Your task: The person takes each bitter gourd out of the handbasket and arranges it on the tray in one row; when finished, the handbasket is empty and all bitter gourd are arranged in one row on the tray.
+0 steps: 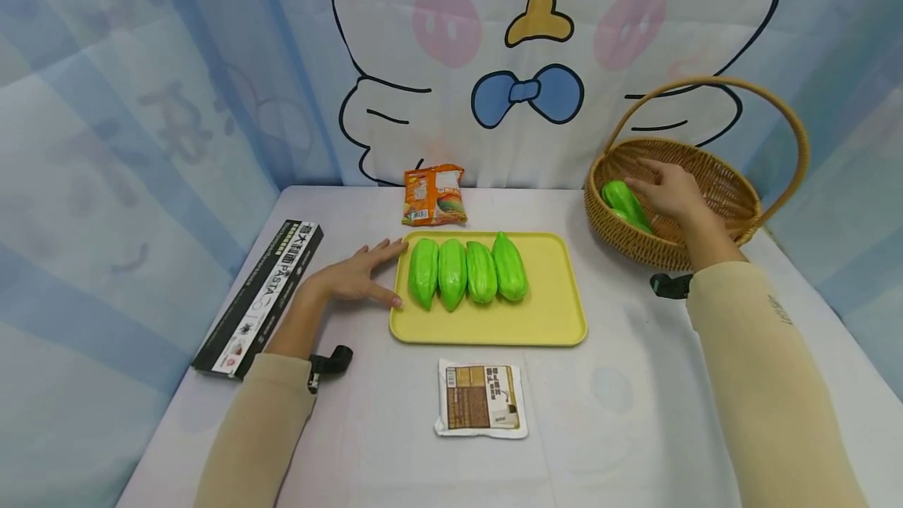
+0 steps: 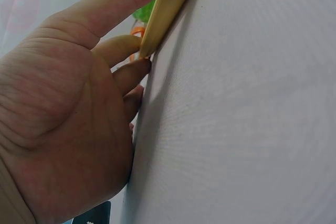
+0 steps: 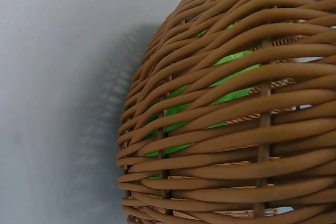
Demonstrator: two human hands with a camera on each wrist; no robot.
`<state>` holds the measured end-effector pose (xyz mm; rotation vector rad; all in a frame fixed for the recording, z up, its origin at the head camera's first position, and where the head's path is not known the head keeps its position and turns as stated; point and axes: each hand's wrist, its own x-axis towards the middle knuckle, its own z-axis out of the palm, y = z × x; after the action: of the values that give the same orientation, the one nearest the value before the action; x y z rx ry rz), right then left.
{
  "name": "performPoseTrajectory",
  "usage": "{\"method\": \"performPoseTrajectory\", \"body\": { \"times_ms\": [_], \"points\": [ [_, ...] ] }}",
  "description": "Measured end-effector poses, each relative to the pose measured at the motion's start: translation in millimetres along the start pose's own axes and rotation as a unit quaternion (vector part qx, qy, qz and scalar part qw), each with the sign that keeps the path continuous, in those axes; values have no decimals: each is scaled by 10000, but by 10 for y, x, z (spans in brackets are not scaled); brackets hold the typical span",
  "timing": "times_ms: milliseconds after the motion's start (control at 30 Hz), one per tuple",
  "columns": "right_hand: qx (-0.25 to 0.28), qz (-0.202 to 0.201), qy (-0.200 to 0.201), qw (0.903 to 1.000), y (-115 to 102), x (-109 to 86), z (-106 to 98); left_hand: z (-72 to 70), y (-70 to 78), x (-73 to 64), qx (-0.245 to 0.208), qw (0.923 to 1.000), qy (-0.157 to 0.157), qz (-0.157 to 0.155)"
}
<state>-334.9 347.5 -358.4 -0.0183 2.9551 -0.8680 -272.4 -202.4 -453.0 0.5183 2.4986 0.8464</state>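
On the yellow tray (image 1: 550, 288), several glossy green, ridged, gourd-like vegetables (image 1: 482, 273) lie side by side, filling its left and middle. The left hand (image 1: 360, 277) rests at the tray's left edge with fingers spread; in the left wrist view its thumb and fingertips touch the tray rim (image 2: 168, 9). The right hand (image 1: 666, 190) reaches into the wicker basket (image 1: 635, 253), fingers extended and spread over another green gourd-like vegetable (image 1: 624, 201), with the thumb overlapping its top end. Through the basket's weave (image 3: 231, 129), green shows in the right wrist view; that hand is hidden there.
An orange snack packet (image 1: 433, 196) lies behind the tray, a white and brown packet (image 1: 482, 400) in front. A long black pasta box (image 1: 261, 300) lies left of the left forearm. The basket's tall handle (image 1: 800, 136) arches over it. A printed curtain (image 1: 536, 155) hangs behind the table.
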Motion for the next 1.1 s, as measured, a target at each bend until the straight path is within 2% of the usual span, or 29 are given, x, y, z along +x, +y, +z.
{"method": "performPoseTrajectory", "body": {
  "times_ms": [233, 367, 567, 967, 1100],
  "points": [
    [168, 152, -1023, 9945, 10, 1, 14, -1, 6, -5, -25, 10000, -22, 0],
    [203, 101, -1345, 9906, 25, 14, 62, 1, 4, -7, -37, 10000, -35, -5],
    [13, 15, -1440, 9896, 34, 30, 104, 4, -11, 6, -85, 10000, -31, -27],
    [-302, 102, -1337, 9905, 30, 37, 132, 5, -19, 14, -53, 10000, -28, 38],
    [-333, 88, -1192, 9923, -1, 25, 128, 3, -16, 14, -36, 10000, -26, 42]
  ]
}}
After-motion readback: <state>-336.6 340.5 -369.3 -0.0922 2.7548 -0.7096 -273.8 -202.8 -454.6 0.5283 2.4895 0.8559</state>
